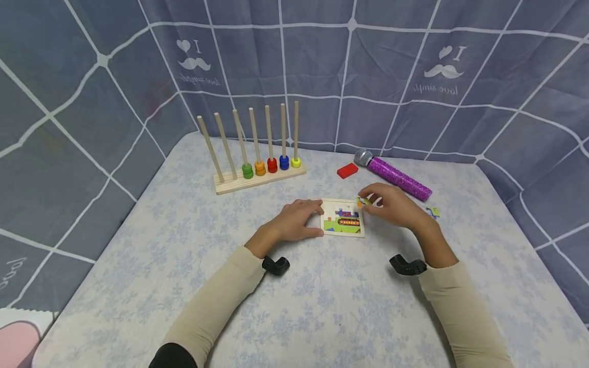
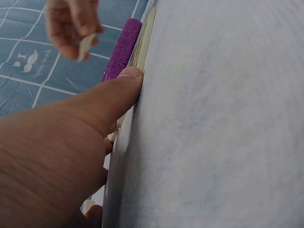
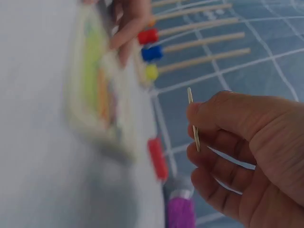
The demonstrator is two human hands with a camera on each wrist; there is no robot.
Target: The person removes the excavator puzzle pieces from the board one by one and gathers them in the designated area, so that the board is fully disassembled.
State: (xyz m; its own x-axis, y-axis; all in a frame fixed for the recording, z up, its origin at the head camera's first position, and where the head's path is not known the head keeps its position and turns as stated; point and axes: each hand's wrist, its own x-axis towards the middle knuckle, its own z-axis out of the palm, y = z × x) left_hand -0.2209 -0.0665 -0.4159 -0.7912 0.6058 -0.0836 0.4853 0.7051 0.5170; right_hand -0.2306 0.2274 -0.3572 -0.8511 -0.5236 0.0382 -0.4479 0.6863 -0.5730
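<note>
A framed picture puzzle (image 1: 342, 219) with a colourful printed vehicle lies flat on the table. My left hand (image 1: 296, 220) holds its left side, the thumb at the near corner and the fingertips at the far one. In the left wrist view the thumb (image 2: 114, 92) presses against the frame's edge. Over the puzzle's far right corner, my right hand (image 1: 388, 204) pinches a small puzzle piece (image 1: 362, 201) between thumb and fingers. From the right wrist the piece (image 3: 194, 121) appears edge-on, thin and pale, raised off the puzzle.
Another puzzle piece (image 1: 433, 211) lies beside the right wrist. Behind the right hand are a purple glittery microphone (image 1: 400, 178) and a red block (image 1: 347, 170). A wooden peg stand (image 1: 257, 181) with coloured rings stands at the back left. A grey curtain (image 1: 317, 66) hangs behind the table.
</note>
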